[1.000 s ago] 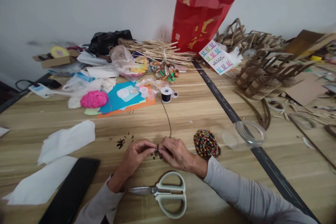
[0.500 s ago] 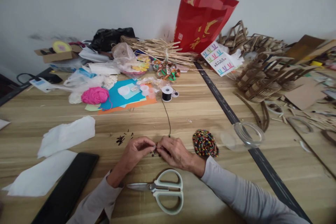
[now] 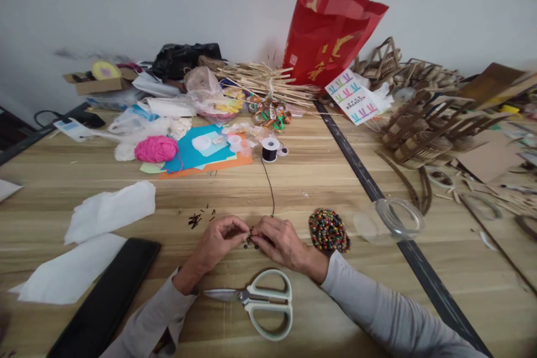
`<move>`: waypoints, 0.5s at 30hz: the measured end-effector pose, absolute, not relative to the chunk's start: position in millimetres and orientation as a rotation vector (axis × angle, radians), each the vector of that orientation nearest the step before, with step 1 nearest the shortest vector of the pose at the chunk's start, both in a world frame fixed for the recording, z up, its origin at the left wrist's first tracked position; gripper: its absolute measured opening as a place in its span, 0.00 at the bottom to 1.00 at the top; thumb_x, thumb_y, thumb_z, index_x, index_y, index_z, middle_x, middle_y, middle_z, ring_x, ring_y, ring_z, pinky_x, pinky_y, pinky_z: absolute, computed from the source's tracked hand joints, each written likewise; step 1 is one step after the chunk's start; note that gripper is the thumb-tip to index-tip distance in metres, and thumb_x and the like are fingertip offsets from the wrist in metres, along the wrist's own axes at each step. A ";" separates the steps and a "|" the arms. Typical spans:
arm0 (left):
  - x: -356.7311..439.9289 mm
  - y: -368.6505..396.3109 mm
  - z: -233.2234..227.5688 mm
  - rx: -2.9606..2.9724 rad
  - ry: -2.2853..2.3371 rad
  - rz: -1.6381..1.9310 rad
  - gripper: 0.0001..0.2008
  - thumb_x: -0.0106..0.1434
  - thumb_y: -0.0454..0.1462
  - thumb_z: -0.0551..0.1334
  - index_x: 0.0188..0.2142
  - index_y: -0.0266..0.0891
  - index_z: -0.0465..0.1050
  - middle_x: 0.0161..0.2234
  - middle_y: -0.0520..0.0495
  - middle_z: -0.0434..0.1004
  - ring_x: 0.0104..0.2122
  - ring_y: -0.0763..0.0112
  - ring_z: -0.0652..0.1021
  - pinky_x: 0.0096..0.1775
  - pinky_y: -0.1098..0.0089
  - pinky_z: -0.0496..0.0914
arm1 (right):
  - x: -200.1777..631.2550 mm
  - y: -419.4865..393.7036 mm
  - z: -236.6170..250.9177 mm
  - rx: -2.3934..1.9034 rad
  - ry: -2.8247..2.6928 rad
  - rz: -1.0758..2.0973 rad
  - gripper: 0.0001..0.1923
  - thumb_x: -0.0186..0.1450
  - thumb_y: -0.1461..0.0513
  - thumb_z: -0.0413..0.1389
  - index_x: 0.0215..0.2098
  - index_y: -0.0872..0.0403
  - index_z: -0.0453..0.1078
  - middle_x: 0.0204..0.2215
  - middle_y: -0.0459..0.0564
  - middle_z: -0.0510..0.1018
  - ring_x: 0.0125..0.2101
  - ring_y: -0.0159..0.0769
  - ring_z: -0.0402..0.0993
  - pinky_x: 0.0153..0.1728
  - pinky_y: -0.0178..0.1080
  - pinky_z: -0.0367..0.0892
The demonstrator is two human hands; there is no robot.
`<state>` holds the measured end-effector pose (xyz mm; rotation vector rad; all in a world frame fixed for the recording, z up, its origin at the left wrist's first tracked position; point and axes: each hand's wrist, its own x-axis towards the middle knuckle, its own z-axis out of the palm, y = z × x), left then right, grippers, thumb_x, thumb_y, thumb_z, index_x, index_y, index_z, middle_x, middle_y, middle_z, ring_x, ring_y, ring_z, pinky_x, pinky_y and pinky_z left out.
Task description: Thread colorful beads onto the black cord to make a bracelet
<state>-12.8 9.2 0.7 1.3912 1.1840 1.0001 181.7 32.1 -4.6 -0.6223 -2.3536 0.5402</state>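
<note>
Above the scissors, my right hand pinches the black cord, which runs down from a white spool wound with black. Close beside it, my left hand has thumb and forefinger together on something too small to make out. Small dark beads show between the two hands at the fingertips. White-handled scissors lie just in front, blades pointing left. Short dark bits are scattered left of my left hand. A coiled string of multicoloured beads rests right of my right hand.
Clear rings lie to the right, near woven baskets. A red bag stands at the back beside thin wooden strips. Pink yarn, coloured paper, white sheets and a black case occupy the left.
The camera view has shifted slightly, so the table's things sit a little further right. Both hands stay together over the dark beads, with barely any movement.
</note>
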 end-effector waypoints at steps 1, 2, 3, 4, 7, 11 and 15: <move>-12.5 9.4 1.1 1.386 1.185 0.994 0.02 0.50 0.32 0.64 0.26 0.34 0.73 0.24 0.50 0.75 0.25 0.72 0.73 0.30 0.73 0.68 | 181.7 32.0 -3.9 -0.624 -2.359 0.531 0.06 0.68 0.63 0.48 0.36 0.55 0.66 0.29 0.51 0.73 0.29 0.33 0.69 0.29 0.33 0.63; -12.3 9.5 1.7 1.379 1.185 0.989 0.02 0.50 0.32 0.64 0.26 0.34 0.73 0.23 0.50 0.75 0.25 0.73 0.73 0.30 0.73 0.67 | 181.6 31.8 -3.1 -0.628 -2.363 0.521 0.07 0.68 0.63 0.48 0.36 0.55 0.66 0.29 0.51 0.73 0.29 0.33 0.69 0.29 0.33 0.63; -12.1 9.6 2.2 1.370 1.186 0.986 0.02 0.50 0.32 0.64 0.26 0.34 0.73 0.23 0.50 0.74 0.25 0.73 0.73 0.29 0.74 0.67 | 181.6 31.7 -2.3 -0.629 -2.367 0.514 0.07 0.68 0.63 0.47 0.36 0.55 0.66 0.29 0.51 0.73 0.29 0.33 0.69 0.29 0.33 0.63; -11.9 9.7 2.6 1.363 1.186 0.983 0.02 0.50 0.32 0.64 0.25 0.34 0.73 0.23 0.50 0.74 0.25 0.73 0.73 0.29 0.74 0.67 | 181.6 31.5 -1.7 -0.632 -2.371 0.510 0.07 0.69 0.63 0.47 0.36 0.56 0.66 0.29 0.51 0.73 0.30 0.33 0.69 0.29 0.33 0.63; -11.7 9.9 3.4 1.348 1.183 0.989 0.02 0.49 0.32 0.65 0.25 0.34 0.73 0.22 0.51 0.74 0.24 0.74 0.73 0.29 0.74 0.67 | 181.7 31.1 -0.9 -0.642 -2.376 0.504 0.08 0.69 0.63 0.46 0.36 0.56 0.67 0.30 0.51 0.73 0.31 0.33 0.69 0.29 0.33 0.63; -12.3 10.0 3.2 1.314 1.168 0.998 0.03 0.48 0.32 0.66 0.25 0.34 0.73 0.22 0.51 0.74 0.24 0.74 0.73 0.29 0.74 0.67 | 181.8 31.0 -1.2 -0.643 -2.359 0.521 0.08 0.69 0.63 0.47 0.37 0.56 0.66 0.32 0.52 0.73 0.33 0.34 0.69 0.31 0.33 0.64; -12.9 10.3 2.4 1.283 1.161 1.000 0.03 0.48 0.32 0.67 0.25 0.34 0.75 0.23 0.50 0.76 0.25 0.72 0.74 0.30 0.73 0.68 | 181.3 30.9 0.1 -0.648 -2.316 0.551 0.07 0.69 0.63 0.46 0.36 0.56 0.65 0.31 0.51 0.72 0.32 0.33 0.68 0.30 0.33 0.63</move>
